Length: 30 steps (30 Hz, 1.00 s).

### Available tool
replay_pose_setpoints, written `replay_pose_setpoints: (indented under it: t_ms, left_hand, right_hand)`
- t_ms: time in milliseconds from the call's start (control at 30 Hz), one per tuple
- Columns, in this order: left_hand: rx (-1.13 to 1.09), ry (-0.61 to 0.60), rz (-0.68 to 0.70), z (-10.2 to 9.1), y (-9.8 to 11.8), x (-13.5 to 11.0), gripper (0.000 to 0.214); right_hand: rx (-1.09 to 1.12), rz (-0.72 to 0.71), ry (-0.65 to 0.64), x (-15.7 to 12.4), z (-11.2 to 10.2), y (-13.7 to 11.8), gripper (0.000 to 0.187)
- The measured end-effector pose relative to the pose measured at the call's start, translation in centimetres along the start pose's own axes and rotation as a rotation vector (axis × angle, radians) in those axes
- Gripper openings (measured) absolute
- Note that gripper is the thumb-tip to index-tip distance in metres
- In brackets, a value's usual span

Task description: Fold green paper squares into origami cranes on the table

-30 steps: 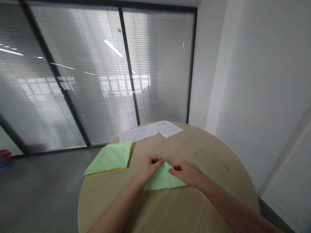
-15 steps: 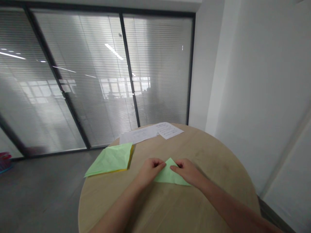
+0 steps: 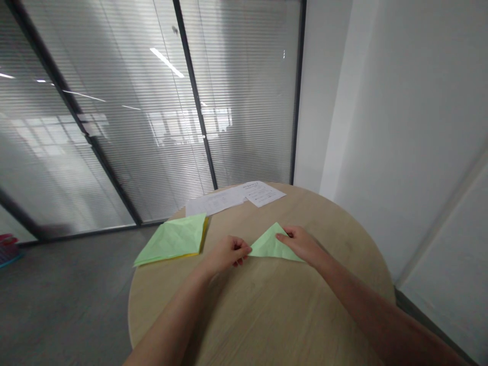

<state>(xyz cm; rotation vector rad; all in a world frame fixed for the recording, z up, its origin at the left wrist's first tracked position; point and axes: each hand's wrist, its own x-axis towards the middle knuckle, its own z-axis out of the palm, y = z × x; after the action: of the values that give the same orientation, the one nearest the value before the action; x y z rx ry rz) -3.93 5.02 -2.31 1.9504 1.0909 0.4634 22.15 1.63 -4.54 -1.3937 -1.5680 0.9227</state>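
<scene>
Being held between both hands, the green paper [image 3: 267, 247] is seen as a triangle at the middle of the round table [image 3: 267, 315] – whether lifted or flat cannot be told. Its left corner is pinched by the thumb and fingers of the left hand [image 3: 230, 251]; its right side is gripped by the right hand [image 3: 303, 245], thumb on top. Judging by the shape, one fold seems done; no further fold can be made out, and what is left cannot be judged. The green-and-yellow stack [image 3: 175, 239] – near the white sheets [image 3: 215, 201] – is touched by neither hand.
</scene>
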Motion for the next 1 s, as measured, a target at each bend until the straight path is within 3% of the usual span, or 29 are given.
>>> replay_pose_setpoints:
  t_ms: [100, 300, 433, 533, 733, 1000]
  left_hand:
    - [0.077, -0.040, 0.013, -0.8, -0.3, -0.3, 0.034]
    - [0.177, -0.008, 0.005, -2.4, -0.1, -0.9, 0.027]
    - [0.167, 0.141, 0.037, -2.8, -0.4, -0.6, 0.029]
    - [0.153, 0.253, 0.094, -1.9, 0.0, -0.2, 0.034]
    - [0.171, 0.097, 0.128, -0.1, 1.3, -0.4, 0.043]
    - [0.102, -0.005, 0.086, -1.2, 0.9, -0.7, 0.046]
  right_hand:
    - [0.022, 0.006, -0.020, -0.1, -0.2, -0.1, 0.029]
    - [0.133, 0.048, 0.003, -0.2, -0.5, -0.3, 0.025]
    - [0.255, 0.097, 0.019, -0.2, -0.7, -0.1, 0.026]
    - [0.302, 0.123, -0.008, -0.3, -0.2, 0.0, 0.025]
    - [0.294, 0.074, -0.080, -0.6, 1.0, -0.3, 0.026]
    - [0.257, 0.085, -0.056, -0.5, 0.9, -0.3, 0.024]
